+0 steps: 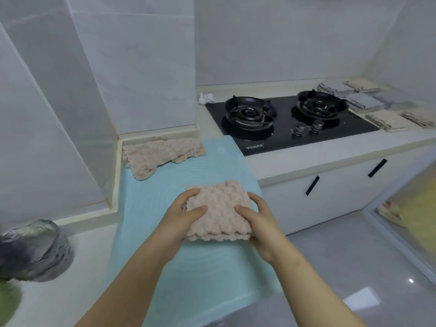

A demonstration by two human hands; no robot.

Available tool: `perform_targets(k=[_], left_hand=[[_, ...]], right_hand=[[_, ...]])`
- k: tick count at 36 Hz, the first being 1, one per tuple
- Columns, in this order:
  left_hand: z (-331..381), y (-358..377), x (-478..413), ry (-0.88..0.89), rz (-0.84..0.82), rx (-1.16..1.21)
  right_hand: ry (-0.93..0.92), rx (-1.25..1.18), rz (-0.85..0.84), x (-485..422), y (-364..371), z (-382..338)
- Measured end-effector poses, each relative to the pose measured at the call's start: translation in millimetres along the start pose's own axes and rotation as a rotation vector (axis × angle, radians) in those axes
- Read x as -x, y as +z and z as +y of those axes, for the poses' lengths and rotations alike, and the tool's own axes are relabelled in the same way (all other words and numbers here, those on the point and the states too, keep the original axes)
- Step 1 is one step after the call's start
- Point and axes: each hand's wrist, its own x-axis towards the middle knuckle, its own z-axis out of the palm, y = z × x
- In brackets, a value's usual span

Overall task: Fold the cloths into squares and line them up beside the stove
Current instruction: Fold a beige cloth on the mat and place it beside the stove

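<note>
- Forearms [141, 279] come in from the bottom edge, both reaching over the blue mat [179, 267] that lies on the surface [306, 159].
- L hand [186, 215] grips the left side of the folded pink cloth [219, 206]: thumb on top, fingers [192, 192] curled round the far left corner.
- R hand [262, 223] grips the right side of the same cloth: thumb on top, other fingers [256, 197] wrapped round the edge.
- Cloth is approx square, w/ several layers showing at the near edge. It's over the mat's middle, toward the right edge. Can't tell if it's lifted or resting on the mat.
- Second pink cloth [160, 154] lies spread & rumpled at the mat's far left, against the wall corner, partly off the mat.
- Stove [290, 135], black glass w/ 2 burners & 2 knobs, sits in the surface beyond the mat, to the right.
- Folded cloths [368, 102], grey & cream, lie in rows just beside the stove's far side.
- Small white crumpled thing [206, 98] sits at the stove's back-left corner.
- Glass jar [37, 251], blurred, stands at left, well apart from the mat.
</note>
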Motion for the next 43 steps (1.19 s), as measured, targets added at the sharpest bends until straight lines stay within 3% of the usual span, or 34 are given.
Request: perform_targets(k=[6, 24, 43], left_hand=[[7.2, 65.5, -19.9, -0.022, -0.050, 0.087], [36.1, 363.2, -112.0, 0.028, -0.101, 0.088], [73.6, 581.0, -279.9, 0.009, -0.267, 0.018]], right_hand=[[-0.033, -0.049, -0.039, 4.2, -58.2, -20.3], [-0.131, -0.032, 0.170, -50.8, -331.2, -118.6], [-0.152, -0.129, 0.397, -185.3, -536.6, -208.8]])
